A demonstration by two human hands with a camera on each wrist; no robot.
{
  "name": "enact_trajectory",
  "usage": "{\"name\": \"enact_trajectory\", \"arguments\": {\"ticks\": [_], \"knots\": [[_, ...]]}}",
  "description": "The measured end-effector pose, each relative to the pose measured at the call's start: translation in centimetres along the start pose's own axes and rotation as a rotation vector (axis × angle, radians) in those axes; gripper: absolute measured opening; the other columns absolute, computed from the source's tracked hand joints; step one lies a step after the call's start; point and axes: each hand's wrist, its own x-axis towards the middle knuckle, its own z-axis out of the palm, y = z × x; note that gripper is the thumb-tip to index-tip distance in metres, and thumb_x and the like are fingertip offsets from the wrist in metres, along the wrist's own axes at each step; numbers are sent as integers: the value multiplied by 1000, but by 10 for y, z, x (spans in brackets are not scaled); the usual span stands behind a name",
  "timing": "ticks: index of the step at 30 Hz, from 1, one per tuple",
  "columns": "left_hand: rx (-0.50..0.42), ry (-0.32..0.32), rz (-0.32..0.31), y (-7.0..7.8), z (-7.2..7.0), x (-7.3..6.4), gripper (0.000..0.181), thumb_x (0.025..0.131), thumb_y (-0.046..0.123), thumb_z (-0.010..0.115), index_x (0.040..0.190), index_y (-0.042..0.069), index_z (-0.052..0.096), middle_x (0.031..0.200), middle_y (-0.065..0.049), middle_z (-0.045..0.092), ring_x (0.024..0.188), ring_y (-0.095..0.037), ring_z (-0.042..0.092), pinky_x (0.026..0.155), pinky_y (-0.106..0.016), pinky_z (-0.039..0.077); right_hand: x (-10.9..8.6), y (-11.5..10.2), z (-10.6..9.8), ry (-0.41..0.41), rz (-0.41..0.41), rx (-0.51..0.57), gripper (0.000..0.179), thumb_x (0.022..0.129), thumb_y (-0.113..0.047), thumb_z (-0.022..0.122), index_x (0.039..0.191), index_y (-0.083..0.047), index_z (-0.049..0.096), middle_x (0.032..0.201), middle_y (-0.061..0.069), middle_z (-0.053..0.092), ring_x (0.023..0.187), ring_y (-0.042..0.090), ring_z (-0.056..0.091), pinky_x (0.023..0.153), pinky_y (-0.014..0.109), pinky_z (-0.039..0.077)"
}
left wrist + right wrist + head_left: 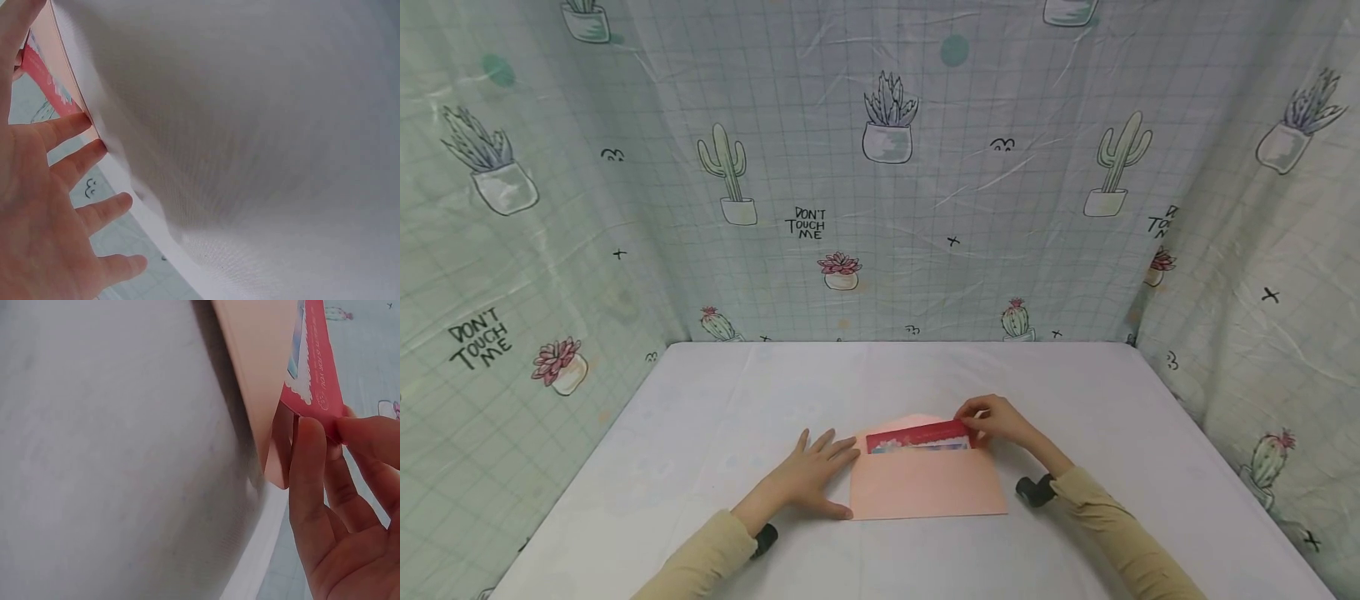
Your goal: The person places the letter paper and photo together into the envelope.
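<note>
A peach-coloured envelope (928, 487) lies on the table with its flap side away from me. From its mouth sticks a red card (917, 435) with a white and blue picture, its lower part hidden inside. My left hand (811, 473) rests with spread, straight fingers at the envelope's left edge; in the left wrist view, two fingertips touch that edge. My right hand (996, 417) pinches the card's upper right corner. The right wrist view shows this hand (344, 519) with thumb and fingers on the red corner (325, 415), beside the envelope's open side (256, 362).
The table (760, 392) has a white cover. A curtain (940, 192) printed with cacti surrounds it at the back and both sides. Dark wrist-worn devices show under each forearm, one beside the right sleeve (1112, 521).
</note>
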Motion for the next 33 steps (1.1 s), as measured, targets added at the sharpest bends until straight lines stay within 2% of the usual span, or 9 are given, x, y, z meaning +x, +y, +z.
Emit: {"name": "enact_trajectory", "arguments": {"ticks": [10,18,25,33], "knots": [[2,-9,-10,1,-2,-1,88,66,66,60,135,16,37,144,-3,33,133,-37,25,101,-67,16,-4,6,-4,-29,-50,-45,17,85,-7,56,100,-6,65,88,11,62,61,14,55,54,26,53],[-12,-6,-5,2,-4,-2,87,67,64,62,134,15,38,144,-4,33,133,-37,25,100,-68,16,-6,8,-8,-108,-70,-62,18,86,-6,54,98,-3,67,95,14,64,62,12,56,57,24,53],[-12,-8,3,2,-3,-2,87,67,64,61,135,15,37,144,-4,33,132,-38,25,100,-68,16,-7,6,-9,-171,-115,-119,17,84,-6,56,96,-1,67,89,11,65,62,11,51,56,21,49],[9,-3,14,1,-3,-1,88,68,66,59,135,14,37,144,-3,32,132,-38,25,100,-67,16,-6,4,-10,-198,-136,-162,15,83,-5,57,93,-3,68,83,7,63,58,7,48,53,19,45]]}}
